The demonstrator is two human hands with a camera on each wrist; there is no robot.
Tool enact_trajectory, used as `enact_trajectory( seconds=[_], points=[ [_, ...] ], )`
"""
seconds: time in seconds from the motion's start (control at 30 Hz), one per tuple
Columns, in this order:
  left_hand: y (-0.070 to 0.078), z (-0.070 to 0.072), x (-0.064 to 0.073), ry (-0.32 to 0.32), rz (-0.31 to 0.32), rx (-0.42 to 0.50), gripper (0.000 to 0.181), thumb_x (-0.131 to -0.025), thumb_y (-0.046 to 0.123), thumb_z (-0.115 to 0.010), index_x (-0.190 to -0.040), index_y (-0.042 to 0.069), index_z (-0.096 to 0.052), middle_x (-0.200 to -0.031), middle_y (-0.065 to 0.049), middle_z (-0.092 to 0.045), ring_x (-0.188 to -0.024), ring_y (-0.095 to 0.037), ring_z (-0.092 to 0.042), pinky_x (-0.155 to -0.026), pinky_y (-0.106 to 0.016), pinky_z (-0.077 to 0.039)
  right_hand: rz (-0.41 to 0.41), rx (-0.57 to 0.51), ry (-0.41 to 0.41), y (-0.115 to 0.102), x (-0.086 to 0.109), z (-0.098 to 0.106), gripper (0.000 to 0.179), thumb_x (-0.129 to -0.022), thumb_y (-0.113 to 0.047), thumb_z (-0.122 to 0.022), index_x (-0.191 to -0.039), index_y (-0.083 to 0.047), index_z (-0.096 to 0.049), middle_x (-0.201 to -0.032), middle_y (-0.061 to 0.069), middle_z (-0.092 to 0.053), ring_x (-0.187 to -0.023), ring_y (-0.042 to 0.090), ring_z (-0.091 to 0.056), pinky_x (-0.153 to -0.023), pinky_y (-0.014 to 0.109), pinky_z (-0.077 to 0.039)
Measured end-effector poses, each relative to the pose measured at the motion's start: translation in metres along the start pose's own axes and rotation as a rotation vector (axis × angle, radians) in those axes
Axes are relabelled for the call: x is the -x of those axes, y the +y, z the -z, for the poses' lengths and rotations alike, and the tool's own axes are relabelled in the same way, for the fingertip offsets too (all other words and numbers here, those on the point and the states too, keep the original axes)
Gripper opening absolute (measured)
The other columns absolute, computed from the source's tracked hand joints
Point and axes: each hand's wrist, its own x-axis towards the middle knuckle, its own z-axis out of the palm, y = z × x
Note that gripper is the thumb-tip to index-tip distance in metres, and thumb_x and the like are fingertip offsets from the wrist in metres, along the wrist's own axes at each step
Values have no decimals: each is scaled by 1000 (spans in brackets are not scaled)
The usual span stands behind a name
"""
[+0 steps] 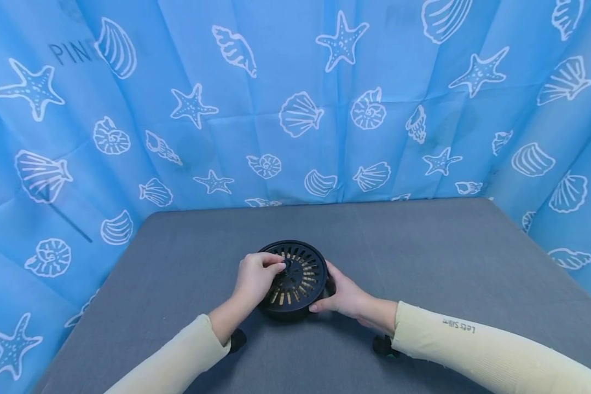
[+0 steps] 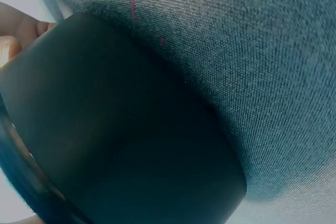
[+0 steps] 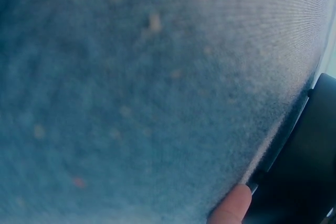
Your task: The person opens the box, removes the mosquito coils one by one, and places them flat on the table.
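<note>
A round black container (image 1: 284, 316) stands near the middle of the table under a black lid (image 1: 291, 282) with radiating slots. Pale tan shows through the slots. My left hand (image 1: 255, 279) pinches the small knob (image 1: 287, 266) on the lid between thumb and fingertips. Against the container's right side, my right hand (image 1: 347, 296) grips the wall, thumb at the front and fingers behind. The left wrist view is mostly filled by the smooth dark wall (image 2: 115, 124), with fingertips (image 2: 8, 48) of the right hand at its far edge. In the right wrist view the right thumb (image 3: 232, 205) touches the container's lower edge.
Grey cloth covers the table (image 1: 413, 246). A blue curtain (image 1: 256, 126) printed with white shells and starfish hangs behind and at both sides. Dark wrist-worn devices show beneath both pale sleeves (image 1: 453, 339).
</note>
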Motion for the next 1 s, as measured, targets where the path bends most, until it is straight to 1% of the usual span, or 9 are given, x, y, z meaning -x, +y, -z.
enact_trajectory(
  seconds=[0.1,0.23,0.37,0.5,0.77,0.87,1.0],
  points=[
    [0,1,1,6,11,47,12,-90,5,-68,-98,0,-75,-94,-10,-72,-84,-20,-67,-68,-33,-55,-14,15,9,0,0,-1,106,-74,-5,-84,-155,-7,-16,-155,23,-25,-141,42,-24,-111,59,-21],
    [1,6,3,27,12,97,13,-91,5,-67,-99,-1,-75,-95,-11,-72,-85,-21,-67,-69,-33,-55,-19,10,3,1,1,0,106,-75,-5,-83,-155,-6,-15,-154,23,-28,-140,42,-26,-111,59,-21],
    [2,15,6,55,-2,116,14,-90,5,-67,-101,-2,-74,-96,-13,-72,-85,-24,-67,-72,-35,-56,-16,8,-11,1,1,0,106,-76,-5,-83,-155,-4,-12,-155,24,-25,-141,42,-24,-111,58,-21],
    [-1,27,6,83,6,146,16,-90,4,-67,-103,-3,-74,-99,-15,-72,-87,-25,-68,-74,-35,-56,-12,20,-13,1,2,0,107,-76,-5,-83,-155,-4,-11,-156,25,-21,-142,43,-21,-112,57,-21],
    [-9,45,3,129,43,170,18,-91,5,-67,-105,-3,-73,-102,-15,-71,-89,-26,-68,-79,-36,-56,-44,53,7,-2,2,-1,108,-75,-6,-83,-156,-6,-11,-156,26,-20,-142,44,-20,-112,58,-20],
    [-12,53,3,144,54,175,18,-92,6,-66,-106,-2,-73,-104,-15,-70,-90,-25,-68,-80,-35,-56,-38,55,-1,-2,2,0,107,-76,-6,-83,-156,-5,-11,-157,26,-19,-142,44,-20,-112,58,-19],
    [-19,64,4,161,64,162,19,-93,8,-66,-108,-1,-73,-107,-14,-70,-93,-25,-68,-81,-31,-55,-26,59,-9,-1,2,0,107,-76,-7,-83,-156,-5,-10,-157,25,-18,-142,43,-19,-112,58,-18]
  ],
)
